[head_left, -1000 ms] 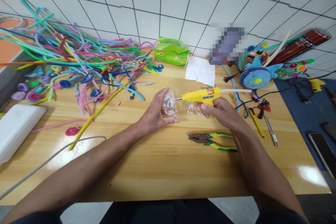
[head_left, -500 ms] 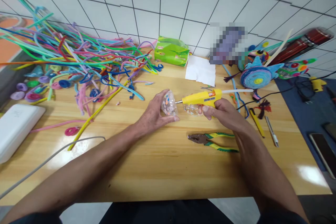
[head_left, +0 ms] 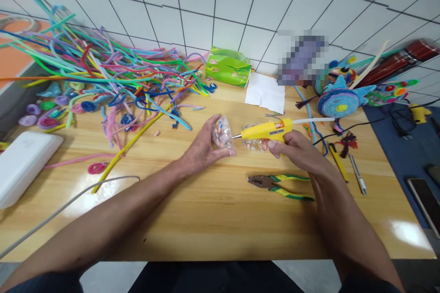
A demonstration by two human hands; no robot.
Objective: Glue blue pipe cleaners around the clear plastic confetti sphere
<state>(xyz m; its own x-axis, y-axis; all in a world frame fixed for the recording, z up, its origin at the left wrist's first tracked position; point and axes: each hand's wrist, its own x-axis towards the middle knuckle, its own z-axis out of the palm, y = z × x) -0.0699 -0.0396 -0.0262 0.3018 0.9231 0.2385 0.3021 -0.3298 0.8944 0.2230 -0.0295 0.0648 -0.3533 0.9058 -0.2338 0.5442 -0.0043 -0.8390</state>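
My left hand (head_left: 208,146) is wrapped round a clear rounded plastic piece (head_left: 222,132) with small coloured bits in it, tilted so that one side faces right. My right hand (head_left: 287,146) grips a yellow hot glue gun (head_left: 266,130), with a long white glue stick (head_left: 314,120) running out of its back. The gun's metal nozzle lies at the right edge of the piece in my left hand; whether it touches, I cannot tell. A second clear piece (head_left: 253,143) with coloured bits lies on the table, partly hidden behind the gun and my fingers.
Pliers (head_left: 264,181) lie in front of my right hand, with a yellow cutter (head_left: 338,162) and a pen-like tool (head_left: 358,175) farther right. Pipe cleaners (head_left: 113,73) heap up at the left. A green tissue pack (head_left: 228,66) stands at the wall. The gun's black cord (head_left: 357,123) trails right.
The glue gun's nozzle has shifted slightly downward along the edge of the clear piece. Both hands keep their holds, and the whole view has moved a little.
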